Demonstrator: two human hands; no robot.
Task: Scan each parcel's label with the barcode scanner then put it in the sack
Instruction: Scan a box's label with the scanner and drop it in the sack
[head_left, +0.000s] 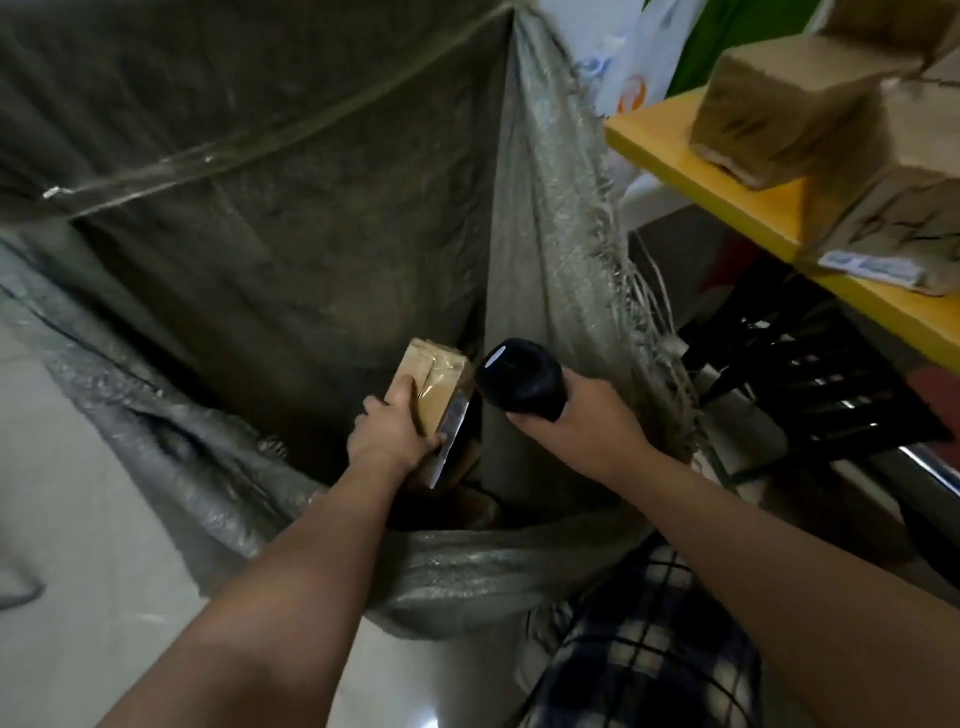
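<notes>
Holding the parcel (434, 387) over the open sack (291, 249), the left hand (389, 431) fingers clamp its edges, label side facing the barcode scanner (519, 379) gripped in the right hand (576, 415).

Rough woven sack (545, 218) — taped paper parcel (434, 384)

Nothing could be read from where I stood; the white label (451, 436) on the held parcel (434, 387) in the left hand (389, 431) faced edge-on; the blue-printed label (867, 267) on a brown parcel (898, 223) on the yellow table (737, 192) was blurred; the banner (631, 52) logo likewise.
</notes>
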